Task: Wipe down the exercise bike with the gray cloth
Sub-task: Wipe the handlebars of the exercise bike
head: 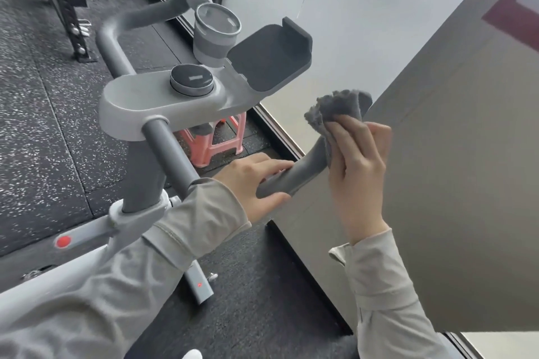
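Observation:
The grey exercise bike's console (151,102) fills the middle left, with a round black dial (191,79), a cup holder (214,35) and a dark phone tray (269,58). Its right foam handlebar (303,167) rises at centre right. My left hand (253,181) grips the lower bend of that handlebar. My right hand (360,166) presses the gray cloth (335,111) around the handlebar's upper end, which the cloth hides. The left handlebar (157,13) curves away at the top.
A pale wall panel (452,169) stands right beside the right handlebar. A pink plastic stool (215,143) sits on the speckled black rubber floor under the console. A black rack (70,9) stands at the top left. The bike frame with a red dot (63,241) runs lower left.

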